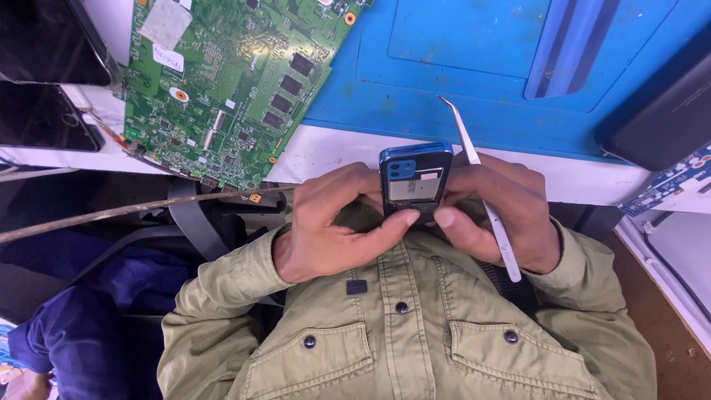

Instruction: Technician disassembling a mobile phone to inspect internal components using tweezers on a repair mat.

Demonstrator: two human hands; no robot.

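A small blue phone (415,176) with its back cover off is held upright in front of my chest, its camera block at the top left. My left hand (333,222) wraps its left side, thumb pressed on the lower edge. My right hand (503,215) grips the right side, thumb meeting the left thumb under the phone. Curved metal tweezers (481,185) are tucked in my right hand, their bent tip pointing up over the blue mat.
A green circuit board (222,81) lies at the upper left on the white bench edge (326,152). A blue work mat (474,67) covers the bench behind the phone. Dark screens (44,44) sit far left, a black device (666,111) far right. A thin rod (133,209) crosses at left.
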